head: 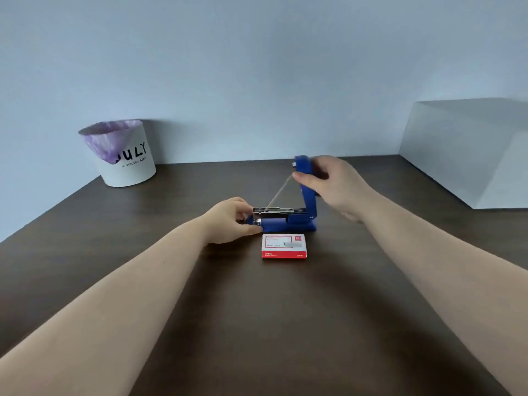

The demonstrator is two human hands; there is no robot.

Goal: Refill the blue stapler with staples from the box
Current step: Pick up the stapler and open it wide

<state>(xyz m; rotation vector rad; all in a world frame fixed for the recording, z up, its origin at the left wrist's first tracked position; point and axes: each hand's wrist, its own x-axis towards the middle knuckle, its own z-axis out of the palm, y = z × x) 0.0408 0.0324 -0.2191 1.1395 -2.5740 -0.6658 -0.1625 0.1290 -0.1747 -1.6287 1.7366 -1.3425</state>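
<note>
A: What lies nearest on the table [114, 252]?

B: The box [284, 246], red and white, flat and closed, just in front of the stapler [288, 222].

A: And the stapler?

B: Blue, at mid-table, swung open. Its base sits flat, the metal staple channel [278, 212] lies level above it, and the lid [307, 184] stands nearly upright at the hinged right end. A thin spring [278, 192] runs slantwise from the lid's top down to the channel.

A: The hands?

B: The left hand [228, 220] pinches the front end of the base and channel. The right hand [331, 181] is wrapped around the upper part of the lid, thumb on its near face.

A: Farther back?

B: A white bin [125, 164] with a purple liner at the far left by the wall [257, 67], well apart from the stapler. A pale block [468, 150] on the far right.
</note>
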